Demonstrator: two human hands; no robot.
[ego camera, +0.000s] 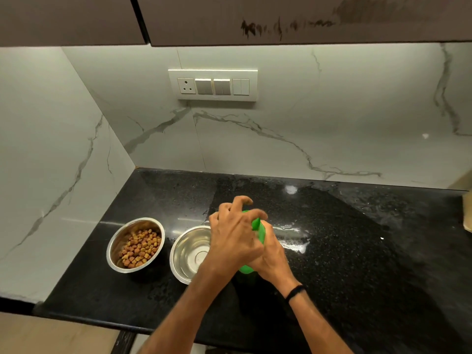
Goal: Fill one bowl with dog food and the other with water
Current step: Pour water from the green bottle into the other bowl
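Two steel bowls stand on the black counter (344,251). The left bowl (116,241) holds brown dog food pellets (140,247). The right bowl (187,251) has no pellets in it; I cannot tell whether it holds water. Just right of that bowl, both my hands wrap a green bottle (259,228). My left hand (235,233) covers its top, fingers curled around the cap area. My right hand (270,259) grips the bottle's body lower down. Most of the bottle is hidden by my hands.
White marble-look walls (255,139) close the counter at the back and left. A switch panel with a socket (212,84) sits on the back wall. Cabinets (281,19) hang overhead. Wet smears (293,241) glisten right of my hands. The counter's front edge runs lower left.
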